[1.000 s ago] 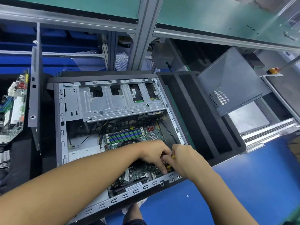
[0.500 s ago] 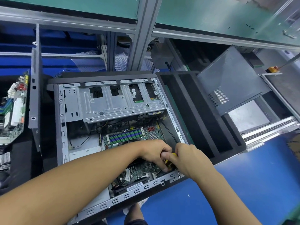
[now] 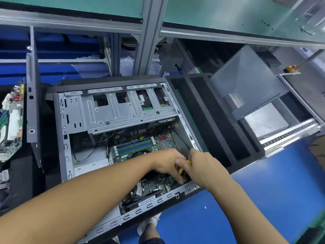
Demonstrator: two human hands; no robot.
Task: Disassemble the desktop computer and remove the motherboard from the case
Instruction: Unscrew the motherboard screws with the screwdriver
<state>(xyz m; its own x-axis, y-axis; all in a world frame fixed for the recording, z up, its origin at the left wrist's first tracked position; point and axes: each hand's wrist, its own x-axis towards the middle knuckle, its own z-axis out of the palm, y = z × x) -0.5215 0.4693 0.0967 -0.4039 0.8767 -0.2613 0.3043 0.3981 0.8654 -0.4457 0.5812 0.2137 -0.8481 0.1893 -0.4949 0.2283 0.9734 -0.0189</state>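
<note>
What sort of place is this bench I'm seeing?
Most likely a factory line workstation for tearing down or reworking computers: an aluminium-profile frame carries green shelves overhead, a conveyor rail runs past on the right, and a loose motherboard stands left of the open computer case.

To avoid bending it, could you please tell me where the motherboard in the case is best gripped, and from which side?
Probably its bare long edges, from above at the near end: the motherboard lies flat in the case, and the drive cage overhangs its far end, so draw it toward you. The right hand holds a yellow-handled tool.
</note>
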